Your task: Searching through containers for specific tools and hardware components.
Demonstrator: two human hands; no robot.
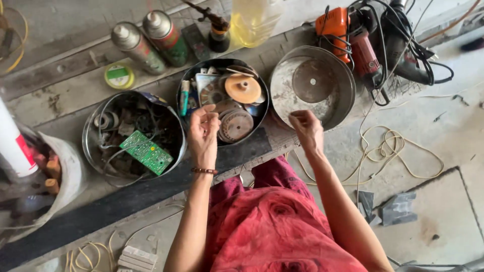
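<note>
Seen from above, you sit on a concrete floor in a red garment, both hands raised over three round metal tins.

Your left hand (203, 132), with a bead bracelet (204, 171) at the wrist, hovers at the near edge of the middle tin (187, 83), which is full of discs and small parts. Its fingers are curled together; whether they pinch anything is too small to tell.

Your right hand (306, 129) is loosely closed over the near rim of the right tin (348, 93), which holds one flat disc (312, 80). No held object is visible.

The left tin (89, 143) contains wires and a green circuit board (146, 152). Behind the tins stand two spray cans (151, 43) and an orange drill (348, 38).
</note>
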